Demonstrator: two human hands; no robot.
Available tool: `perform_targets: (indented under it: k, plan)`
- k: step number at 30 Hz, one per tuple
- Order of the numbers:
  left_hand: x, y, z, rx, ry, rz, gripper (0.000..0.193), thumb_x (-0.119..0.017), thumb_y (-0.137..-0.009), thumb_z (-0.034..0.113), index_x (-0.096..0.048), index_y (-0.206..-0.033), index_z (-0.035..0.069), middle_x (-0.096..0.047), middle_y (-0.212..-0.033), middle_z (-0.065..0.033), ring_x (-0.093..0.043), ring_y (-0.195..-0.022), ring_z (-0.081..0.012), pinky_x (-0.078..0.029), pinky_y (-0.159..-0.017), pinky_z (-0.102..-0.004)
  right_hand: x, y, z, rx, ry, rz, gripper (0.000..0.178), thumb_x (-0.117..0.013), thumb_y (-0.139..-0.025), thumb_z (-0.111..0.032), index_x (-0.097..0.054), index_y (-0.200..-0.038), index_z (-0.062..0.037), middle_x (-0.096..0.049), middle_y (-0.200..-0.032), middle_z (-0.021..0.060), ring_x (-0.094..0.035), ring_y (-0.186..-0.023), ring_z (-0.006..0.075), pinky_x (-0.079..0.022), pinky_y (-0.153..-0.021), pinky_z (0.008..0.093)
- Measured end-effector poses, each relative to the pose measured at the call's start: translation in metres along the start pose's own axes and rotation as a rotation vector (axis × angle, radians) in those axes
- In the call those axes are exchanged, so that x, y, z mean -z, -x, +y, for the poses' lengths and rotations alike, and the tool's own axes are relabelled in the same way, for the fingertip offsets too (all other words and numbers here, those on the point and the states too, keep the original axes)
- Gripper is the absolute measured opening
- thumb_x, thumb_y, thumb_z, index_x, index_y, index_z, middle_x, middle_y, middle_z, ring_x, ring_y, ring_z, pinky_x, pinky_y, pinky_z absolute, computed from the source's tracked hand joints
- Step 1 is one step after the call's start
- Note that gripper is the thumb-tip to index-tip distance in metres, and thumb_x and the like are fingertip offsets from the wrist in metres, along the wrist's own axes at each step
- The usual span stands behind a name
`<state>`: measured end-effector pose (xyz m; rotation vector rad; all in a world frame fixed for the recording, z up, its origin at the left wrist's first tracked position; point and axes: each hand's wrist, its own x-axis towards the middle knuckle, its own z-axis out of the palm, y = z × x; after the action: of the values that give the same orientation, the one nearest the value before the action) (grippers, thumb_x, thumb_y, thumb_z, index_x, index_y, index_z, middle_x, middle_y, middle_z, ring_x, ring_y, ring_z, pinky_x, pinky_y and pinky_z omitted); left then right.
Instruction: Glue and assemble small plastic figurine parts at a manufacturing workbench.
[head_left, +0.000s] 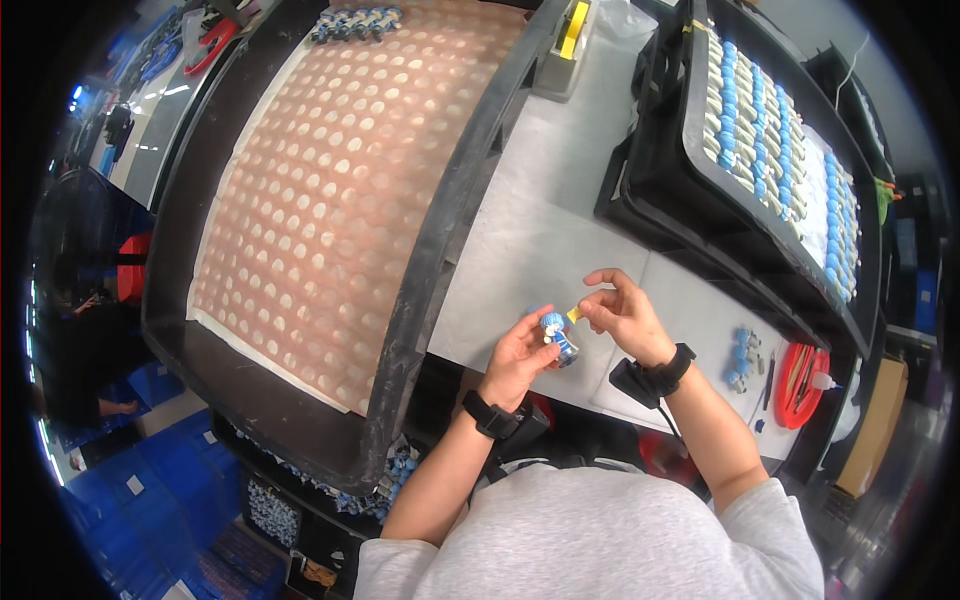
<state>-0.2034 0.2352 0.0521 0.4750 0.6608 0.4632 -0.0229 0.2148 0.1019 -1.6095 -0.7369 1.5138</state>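
My left hand (517,359) is closed around a small figurine (557,336) with blue hair and a blue-and-white body, held above the near edge of the light worktable (500,280). Just to its right, my right hand (617,312) pinches a small yellow piece (574,314) between thumb and fingertips, close beside the figurine's head. Whether the yellow piece touches the figurine I cannot tell. Both wrists wear black straps with small modules.
A large black tray (425,290) lined with dotted pink sheet stands left, several figurines (357,24) at its far end. At right, stacked black crates (690,215) hold rows of blue and white parts. Nearby are loose parts (742,358), a red tray (800,385) and a tape dispenser (567,50).
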Motion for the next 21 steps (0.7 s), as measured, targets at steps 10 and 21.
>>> perform_targets:
  k: [10, 21]
  plan:
    - [0.000, -0.003, -0.007, 0.037, 0.005, 0.001, 0.051, -0.053, -0.081, 0.000, -0.033, -0.127, 0.005, -0.051, -0.108, -0.0069, -0.052, -0.097, -0.0135, -0.044, -0.077, -0.0262, 0.001, 0.003, 0.009, 0.044, -0.015, -0.054, 0.032, -0.055, -0.082, -0.004, -0.039, -0.109, -0.0009, -0.056, -0.077, 0.0046, -0.052, -0.071, 0.0084, -0.042, -0.063, 0.0216]
    - [-0.002, -0.002, -0.010, 0.039, -0.020, 0.010, 0.052, -0.052, -0.081, 0.000, -0.031, -0.129, 0.005, -0.050, -0.109, -0.0074, -0.051, -0.097, -0.0136, -0.044, -0.078, -0.0265, 0.001, 0.003, 0.016, 0.038, 0.006, -0.062, 0.031, -0.054, -0.082, -0.005, -0.039, -0.109, -0.0004, -0.055, -0.077, 0.0047, -0.051, -0.069, 0.0083, -0.042, -0.061, 0.0220]
